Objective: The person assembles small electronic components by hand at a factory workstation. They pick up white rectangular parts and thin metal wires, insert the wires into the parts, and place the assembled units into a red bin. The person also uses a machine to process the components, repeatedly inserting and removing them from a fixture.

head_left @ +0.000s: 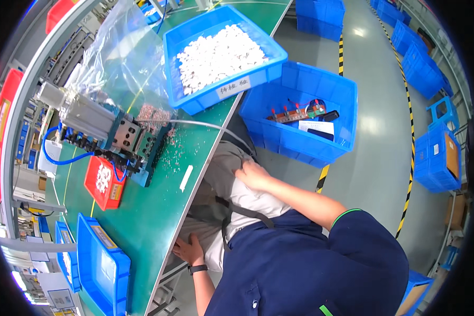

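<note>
My right hand [254, 176] rests on my grey-and-white clothed lap [231, 171], its fingers laid over the cloth and holding nothing that I can see. Lower down, my left hand [190, 250], with a dark band at the wrist, lies against my thigh beside the table edge. Its fingers are apart, and the tips are partly hidden. Neither hand touches the green table [168, 210]. On it, a bench machine [124, 134] with metal blocks and blue air hoses stands left of my lap, with pinkish crumbs [154, 117] heaped beside it.
A blue tray [195, 107] of small white parts [221, 55] overhangs the table's edge. Below it stands a blue bin [295, 150] with tools and paper. A red tray [108, 203], a blue tray [122, 274], a clear bag [124, 58] and a white strip [186, 177] lie on the table.
</note>
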`<state>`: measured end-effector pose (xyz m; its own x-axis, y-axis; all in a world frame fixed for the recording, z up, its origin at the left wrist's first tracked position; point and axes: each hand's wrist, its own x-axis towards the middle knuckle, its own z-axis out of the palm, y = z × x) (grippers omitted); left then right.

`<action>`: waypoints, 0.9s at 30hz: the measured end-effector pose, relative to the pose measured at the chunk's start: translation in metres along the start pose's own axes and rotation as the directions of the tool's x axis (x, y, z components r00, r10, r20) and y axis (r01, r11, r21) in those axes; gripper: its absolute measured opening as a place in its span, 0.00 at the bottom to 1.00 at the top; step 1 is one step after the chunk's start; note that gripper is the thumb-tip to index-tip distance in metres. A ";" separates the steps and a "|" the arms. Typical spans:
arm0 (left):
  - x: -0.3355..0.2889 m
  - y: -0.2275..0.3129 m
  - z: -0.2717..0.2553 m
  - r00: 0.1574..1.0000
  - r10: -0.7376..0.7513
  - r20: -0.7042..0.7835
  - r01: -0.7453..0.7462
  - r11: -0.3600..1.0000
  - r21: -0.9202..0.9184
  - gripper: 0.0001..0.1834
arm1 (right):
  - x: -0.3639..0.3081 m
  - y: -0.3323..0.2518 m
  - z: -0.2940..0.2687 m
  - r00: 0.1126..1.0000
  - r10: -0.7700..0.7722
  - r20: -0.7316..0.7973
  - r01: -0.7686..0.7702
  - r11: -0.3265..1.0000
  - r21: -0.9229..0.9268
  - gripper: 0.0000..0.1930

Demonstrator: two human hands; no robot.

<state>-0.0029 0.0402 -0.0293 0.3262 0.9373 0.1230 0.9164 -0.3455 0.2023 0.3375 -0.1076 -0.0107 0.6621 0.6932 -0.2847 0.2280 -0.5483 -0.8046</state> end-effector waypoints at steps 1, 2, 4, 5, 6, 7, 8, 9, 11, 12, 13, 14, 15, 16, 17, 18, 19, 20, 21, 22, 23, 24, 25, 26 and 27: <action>0.000 0.003 0.000 1.000 -0.007 0.000 0.007 1.000 -0.003 0.46 | -0.008 -0.007 -0.003 0.998 -0.049 -0.043 0.046 0.996 -0.072 0.40; -0.002 0.010 -0.004 1.000 0.002 0.015 -0.002 1.000 0.011 0.45 | -0.016 -0.008 -0.004 0.993 -0.088 -0.082 0.075 0.986 -0.148 0.40; -0.006 0.020 -0.014 0.996 -0.067 0.062 0.067 0.998 0.005 0.45 | -0.034 -0.020 -0.014 0.988 -0.136 -0.070 0.112 0.954 -0.277 0.42; 0.000 0.031 -0.014 0.993 -0.092 0.076 0.094 0.995 -0.014 0.45 | -0.033 -0.017 -0.016 0.987 -0.126 -0.097 0.093 0.954 -0.286 0.43; 0.000 0.010 0.002 0.999 -0.025 0.042 0.025 1.000 -0.010 0.44 | -0.033 -0.007 -0.011 0.986 -0.117 -0.121 0.077 0.952 -0.296 0.44; 0.004 0.000 0.017 0.999 0.042 -0.026 -0.041 0.998 0.038 0.45 | -0.025 0.000 -0.012 0.980 -0.133 -0.149 0.080 0.946 -0.314 0.45; 0.007 0.012 0.016 1.000 0.013 0.009 -0.013 0.998 0.055 0.44 | -0.018 0.007 -0.015 0.986 -0.105 -0.128 0.065 0.956 -0.285 0.46; 0.006 0.025 0.004 0.999 -0.019 0.047 0.015 0.997 0.075 0.44 | -0.014 0.016 -0.018 0.992 -0.076 -0.102 0.048 0.966 -0.255 0.47; -0.004 0.028 -0.015 0.995 0.037 0.094 -0.052 0.986 0.159 0.40 | -0.008 0.007 -0.016 0.985 -0.130 -0.109 0.101 0.967 -0.235 0.47; -0.003 0.036 -0.037 0.936 0.291 0.197 -0.299 0.954 0.007 0.32 | -0.008 0.000 -0.020 0.987 -0.132 -0.094 0.109 0.972 -0.210 0.46; -0.010 0.086 -0.104 0.721 0.237 0.651 -0.102 0.966 -0.238 0.25 | -0.004 -0.004 -0.017 0.988 -0.147 -0.040 0.137 0.972 -0.190 0.45; -0.020 0.115 -0.135 0.686 0.574 0.446 -0.199 0.738 -0.645 0.21 | -0.001 0.005 -0.009 0.980 -0.190 -0.064 0.172 0.962 -0.213 0.44; -0.027 0.133 -0.146 0.584 0.753 0.303 -0.154 0.470 -0.869 0.22 | 0.005 0.012 -0.001 0.968 -0.238 -0.079 0.215 0.949 -0.228 0.43; -0.015 0.183 -0.173 0.355 0.902 0.247 0.142 0.209 -0.968 0.24 | 0.007 0.034 -0.012 0.966 -0.202 -0.164 0.156 0.954 -0.256 0.40; -0.007 0.220 -0.195 0.164 0.982 0.092 0.268 0.045 -0.962 0.24 | 0.004 0.042 -0.031 0.955 -0.164 -0.249 0.100 0.963 -0.252 0.38; -0.019 0.240 -0.215 0.076 0.996 -0.046 0.266 -0.065 -0.962 0.25 | 0.012 0.039 -0.036 0.955 -0.210 -0.209 0.186 0.974 -0.128 0.39; -0.030 0.252 -0.227 0.012 0.989 -0.146 0.256 -0.144 -0.956 0.26 | 0.013 0.035 -0.027 0.964 -0.222 -0.146 0.225 0.974 0.006 0.41; -0.038 0.259 -0.229 -0.037 0.974 -0.225 0.239 -0.210 -0.948 0.26 | 0.004 0.030 -0.017 0.948 -0.285 -0.139 0.282 0.958 -0.047 0.42; -0.045 0.262 -0.230 -0.072 0.954 -0.291 0.214 -0.271 -0.939 0.27 | 0.000 0.019 -0.013 0.925 -0.349 -0.151 0.337 0.936 -0.099 0.43; -0.049 0.261 -0.231 -0.071 0.937 -0.341 0.184 -0.324 -0.928 0.27 | -0.001 0.012 -0.013 0.896 -0.410 -0.171 0.387 0.909 -0.154 0.44; -0.051 0.261 -0.231 -0.070 0.918 -0.391 0.163 -0.376 -0.912 0.28 | 0.007 0.021 -0.010 0.909 -0.397 -0.129 0.381 0.915 -0.128 0.45; -0.050 0.256 -0.227 -0.051 0.899 -0.435 0.165 -0.422 -0.891 0.29 | 0.007 0.027 -0.009 0.909 -0.402 -0.113 0.373 0.903 -0.215 0.44; -0.047 0.249 -0.228 -0.056 0.884 -0.463 0.148 -0.451 -0.880 0.30 | 0.014 0.031 -0.008 0.898 -0.420 -0.130 0.374 0.885 -0.276 0.43; -0.048 0.248 -0.226 -0.043 0.871 -0.489 0.162 -0.477 -0.864 0.30 | 0.016 0.046 -0.017 0.919 -0.378 -0.111 0.345 0.908 -0.236 0.43; -0.048 0.243 -0.227 -0.037 0.869 -0.494 0.161 -0.482 -0.861 0.31 | 0.020 0.053 -0.020 0.934 -0.342 -0.099 0.323 0.931 -0.173 0.42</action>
<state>0.1519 -0.0994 0.2347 0.6696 -0.3580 0.6507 -0.5893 0.2772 0.7589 0.3768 -0.1322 -0.0486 0.6111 0.7892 0.0610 0.5492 -0.3672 -0.7507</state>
